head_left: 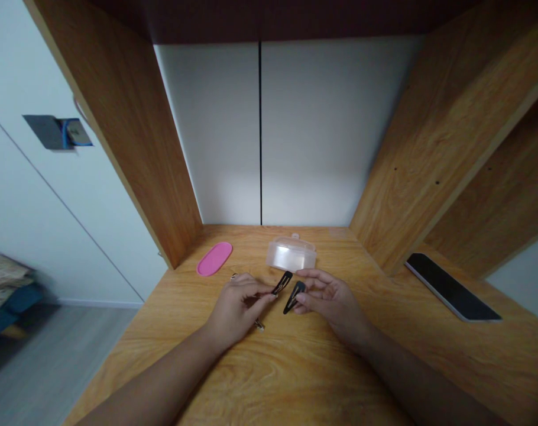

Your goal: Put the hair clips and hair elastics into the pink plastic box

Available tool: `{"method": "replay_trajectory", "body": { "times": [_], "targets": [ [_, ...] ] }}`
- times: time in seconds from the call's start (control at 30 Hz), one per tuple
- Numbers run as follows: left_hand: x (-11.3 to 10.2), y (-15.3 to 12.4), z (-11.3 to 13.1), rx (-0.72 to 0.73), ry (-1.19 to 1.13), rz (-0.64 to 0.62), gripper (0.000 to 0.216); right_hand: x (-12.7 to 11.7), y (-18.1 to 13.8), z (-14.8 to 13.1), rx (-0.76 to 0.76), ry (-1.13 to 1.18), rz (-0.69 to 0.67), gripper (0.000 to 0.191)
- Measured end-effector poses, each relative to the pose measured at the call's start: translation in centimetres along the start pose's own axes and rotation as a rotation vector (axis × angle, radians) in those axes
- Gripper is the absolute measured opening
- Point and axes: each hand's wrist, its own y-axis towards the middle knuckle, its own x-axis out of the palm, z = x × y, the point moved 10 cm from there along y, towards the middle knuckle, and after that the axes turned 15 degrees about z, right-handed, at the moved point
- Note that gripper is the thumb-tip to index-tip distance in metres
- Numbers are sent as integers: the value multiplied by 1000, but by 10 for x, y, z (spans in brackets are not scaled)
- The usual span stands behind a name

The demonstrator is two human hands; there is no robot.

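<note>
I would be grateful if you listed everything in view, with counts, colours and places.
Hair clips: 2, black, one in each hand
Box: 1, clear, beyond the hands
Oval piece: 1, pink, on the desktop's left
Small items: count unclear, partly dark, partly hidden by the left hand
Flat slab: 1, black with pale edge, right side
Desktop: 1, wood-brown, beneath the hands
Back panel: 1, white with dark seam, behind the desktop
Wall opening: 1, grey with blue wires, far left
Patterned cloth: 1, brownish, left edge
Floor: 1, grey, lower left
Left hand: 1, bare, centre
Right hand: 1, bare, right of centre
</note>
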Motion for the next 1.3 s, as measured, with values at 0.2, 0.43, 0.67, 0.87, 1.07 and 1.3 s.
{"method": "replay_trajectory", "body": {
  "times": [0.2,0.43,0.67,0.87,1.07,1.3],
  "targets": [
    [-1,-4,-9,-36,-5,30,24,-1,1,3,13,-4,11,62],
    [5,-4,-1,7,-46,-51,17,-2,1,4,6,4,5,57],
    [10,-7,0,16,-74,-90,15,-1,2,2,-36,-21,-12,45],
    [12,-10,1,23,-80,-114,13,0,3,-4,-100,-66,2,39],
    [13,-10,3,21,-93,-127,13,0,1,-8,-141,-125,17,39],
    [10,-7,9,17,-91,-112,15,-3,2,-8,-197,-194,53,42]
  ]
}}
